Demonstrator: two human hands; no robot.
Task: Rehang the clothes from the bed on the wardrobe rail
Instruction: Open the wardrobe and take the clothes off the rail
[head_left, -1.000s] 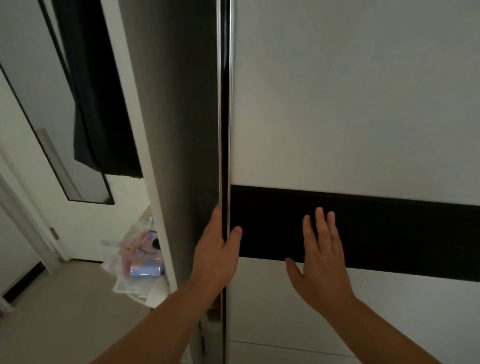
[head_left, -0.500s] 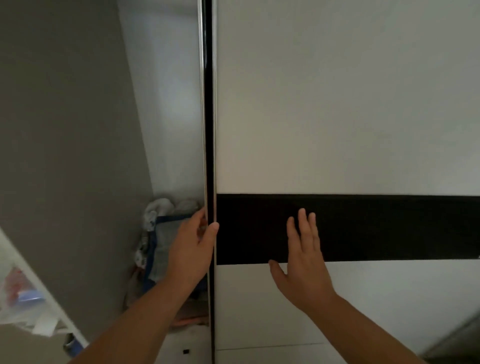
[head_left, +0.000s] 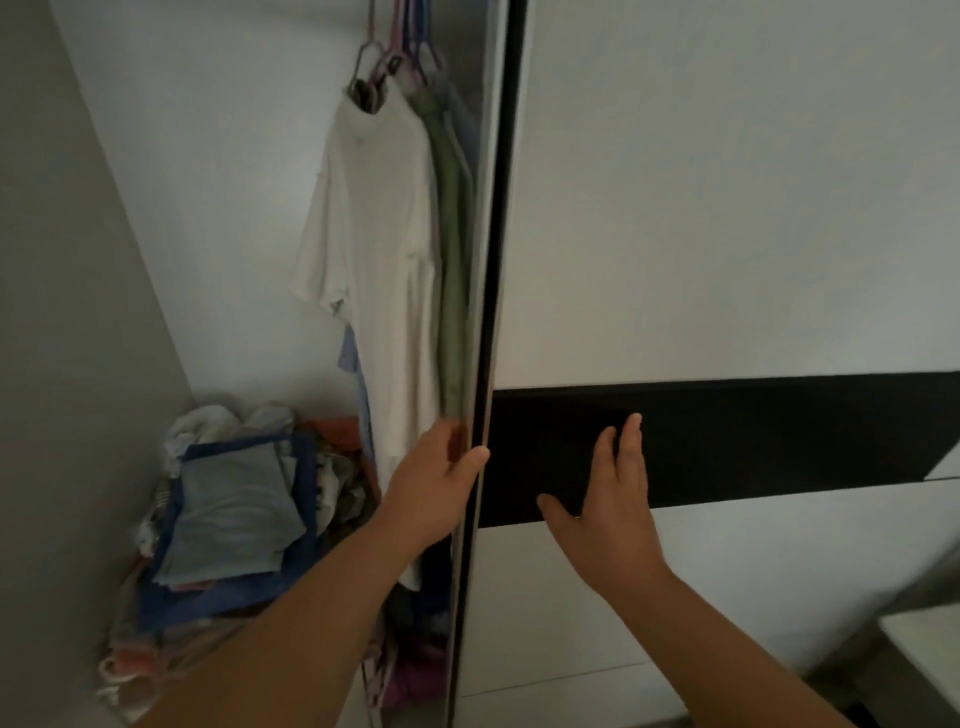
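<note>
Dim bedroom corner, pale walls, wardrobe interior exposed at left behind a sliding door (head_left: 727, 208) of white panels crossed by a black band (head_left: 779, 441).

Left hand (head_left: 434, 488) gripping the door's leading edge (head_left: 485, 312): thumb tip on the front face of the edge, remaining fingers wrapped round behind it and partly hidden, so clamped on that edge. Right hand (head_left: 613, 514) flat against the black band, fingers (head_left: 631, 441) straight and nearly together, thumb spread out toward the left hand; palm over the lower border of the band where the white panel begins.

Just above and behind the left fingers, hanging garments: a white T-shirt (head_left: 374, 249) nearest the open side, a green garment (head_left: 454, 260) between it and the door edge, touching both. A blue garment partly visible behind the white one. Hangers (head_left: 384, 62) bunched together at the top, hooks running out of frame; rail itself not visible.

Below and well left of the left hand, a heap of folded and crumpled clothes (head_left: 234, 509) on the wardrobe floor, a pale blue piece on top with dark blue edging around it. More crumpled fabric, purple among it, under the left forearm near the door's bottom.

Far right of the right fingers, a grey-and-white surface at the lower corner, too cropped to identify. Bed out of view.
</note>
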